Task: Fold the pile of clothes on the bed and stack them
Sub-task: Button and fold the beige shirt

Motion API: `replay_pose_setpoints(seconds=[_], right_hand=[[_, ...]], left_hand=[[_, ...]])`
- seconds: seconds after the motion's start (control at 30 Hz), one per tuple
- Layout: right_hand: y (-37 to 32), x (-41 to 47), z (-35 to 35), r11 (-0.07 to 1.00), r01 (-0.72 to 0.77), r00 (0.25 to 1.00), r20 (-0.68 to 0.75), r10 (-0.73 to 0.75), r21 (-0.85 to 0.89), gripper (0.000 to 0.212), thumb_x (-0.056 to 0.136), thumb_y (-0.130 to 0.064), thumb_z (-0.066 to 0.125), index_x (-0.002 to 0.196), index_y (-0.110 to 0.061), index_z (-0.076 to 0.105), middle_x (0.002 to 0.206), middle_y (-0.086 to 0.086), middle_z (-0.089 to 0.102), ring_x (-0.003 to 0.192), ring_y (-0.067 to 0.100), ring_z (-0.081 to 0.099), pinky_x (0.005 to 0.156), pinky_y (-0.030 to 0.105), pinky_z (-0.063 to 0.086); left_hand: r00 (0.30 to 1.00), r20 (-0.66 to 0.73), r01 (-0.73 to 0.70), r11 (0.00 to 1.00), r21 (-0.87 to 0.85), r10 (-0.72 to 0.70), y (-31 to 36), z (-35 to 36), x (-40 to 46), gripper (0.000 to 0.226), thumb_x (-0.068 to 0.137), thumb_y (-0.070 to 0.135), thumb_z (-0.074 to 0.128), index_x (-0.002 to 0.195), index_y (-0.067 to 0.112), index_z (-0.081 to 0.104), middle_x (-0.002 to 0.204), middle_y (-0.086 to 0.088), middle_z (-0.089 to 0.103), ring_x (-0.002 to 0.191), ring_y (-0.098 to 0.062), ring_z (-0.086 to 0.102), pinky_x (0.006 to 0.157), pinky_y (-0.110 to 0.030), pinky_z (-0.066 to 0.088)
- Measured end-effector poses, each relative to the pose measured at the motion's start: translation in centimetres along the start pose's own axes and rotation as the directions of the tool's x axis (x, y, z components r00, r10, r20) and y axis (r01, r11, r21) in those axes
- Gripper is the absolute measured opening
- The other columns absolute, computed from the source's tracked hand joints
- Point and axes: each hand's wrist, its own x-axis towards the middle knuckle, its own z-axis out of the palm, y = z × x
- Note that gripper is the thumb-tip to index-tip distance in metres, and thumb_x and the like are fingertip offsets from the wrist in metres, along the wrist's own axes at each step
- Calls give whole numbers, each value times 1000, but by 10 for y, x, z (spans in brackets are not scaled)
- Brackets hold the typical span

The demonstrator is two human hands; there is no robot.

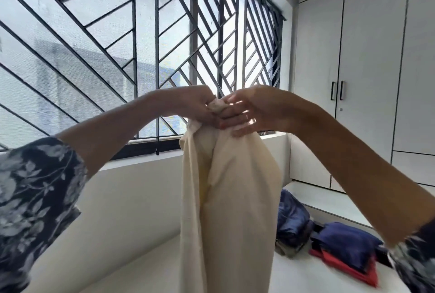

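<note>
both hands raised at frame centre, holding a cream garment (230, 193) up by its top edge. left hand (195, 104) fingers curled, pinching bunched fabric; right hand (244, 111) fingers pressed together, gripping the same bunch just beside it. garment hangs straight down to 6 o'clock over the white bed (306, 278). folded clothes stack (346, 248), navy over red, on bed at 4 o'clock; another navy bundle (292, 217) just beside it. window grille (113, 40) behind, wardrobe (367, 57) at 2 o'clock.

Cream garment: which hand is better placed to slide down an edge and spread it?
Probably right hand: its fingers lie loosely over the cream garment, while the left hand pinches the bunched top.
</note>
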Motion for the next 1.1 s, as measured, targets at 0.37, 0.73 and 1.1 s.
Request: replay_pose_setpoints(seconds=[0.37, 0.73, 1.1], right_hand=[[50, 6, -41, 993, 118, 970, 211, -117, 6, 37, 92, -35, 53, 126, -21, 55, 113, -2, 67, 101, 13, 64, 83, 26, 54], [53, 5, -80, 982, 114, 794, -581, -180, -148, 25, 91, -27, 63, 103, -5, 67, 89, 7, 69, 85, 22, 66, 67, 27, 53], [17, -16, -159, 914, 196, 539, -740, -403, -355, 23, 89, -39, 63, 73, -23, 63, 73, -8, 59, 62, 4, 51, 62, 23, 42]], left_hand=[[978, -1, -193, 891, -411, 211, 11, -3, -13, 28, 71, 10, 77, 98, 6, 72, 105, -12, 71, 95, -15, 67, 79, -22, 53], [993, -105, -87, 903, -421, 47, -37, -25, -24, 13, 78, 8, 71, 82, 19, 76, 82, -1, 72, 77, -11, 62, 67, -20, 52], [878, -477, 143, 971, 190, -36, -101, -47, -20, 49, 75, 3, 75, 119, 11, 56, 72, -11, 54, 72, -24, 52, 56, -29, 36]])
